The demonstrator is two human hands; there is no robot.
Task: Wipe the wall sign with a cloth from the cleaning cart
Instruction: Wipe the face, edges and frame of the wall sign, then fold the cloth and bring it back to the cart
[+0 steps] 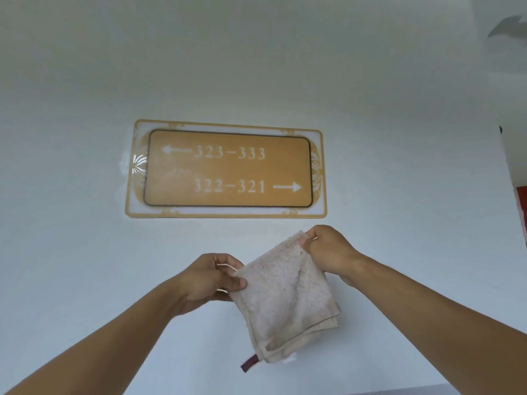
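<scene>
A gold wall sign (226,169) with white room numbers and arrows hangs on the pale wall, straight ahead and above my hands. Below it I hold a folded, off-white, slightly soiled cloth (285,300) stretched between both hands. My left hand (212,277) pinches its upper left corner between thumb and fingers. My right hand (328,252) pinches the upper right corner, a little higher and just under the sign's lower edge. A dark red tag hangs from the cloth's bottom corner. The cloth is apart from the sign.
The plain white wall (85,252) fills most of the view. At the far right edge there is a wall corner with a red strip (522,206). The cleaning cart is out of view.
</scene>
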